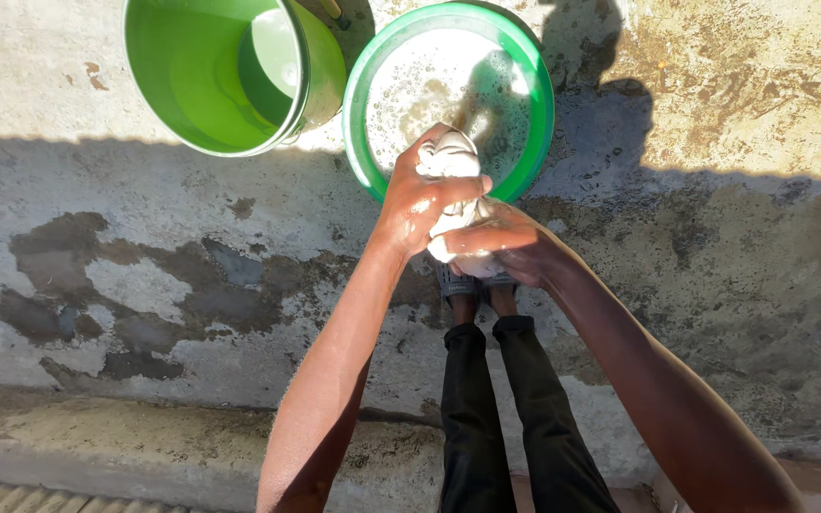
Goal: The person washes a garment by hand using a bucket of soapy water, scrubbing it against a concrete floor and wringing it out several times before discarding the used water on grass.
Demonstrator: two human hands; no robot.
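Head view, two hands, left hand [417, 204] and right hand [498, 249], clamped on one white cloth [448, 157], one basin [363, 114], one bucket [192, 85]

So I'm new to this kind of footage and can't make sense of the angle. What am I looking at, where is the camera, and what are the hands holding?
There is no machine here. The camera sits on a person's head and looks straight down, so you see their own arms, dark trousers and feet from above. Both hands grip one wet white cloth: the left hand is wrapped around its upper part, and the right hand holds the lower end. Below them on the stained, partly wet concrete ground stand a green basin of foamy water and, beside it, a green bucket.
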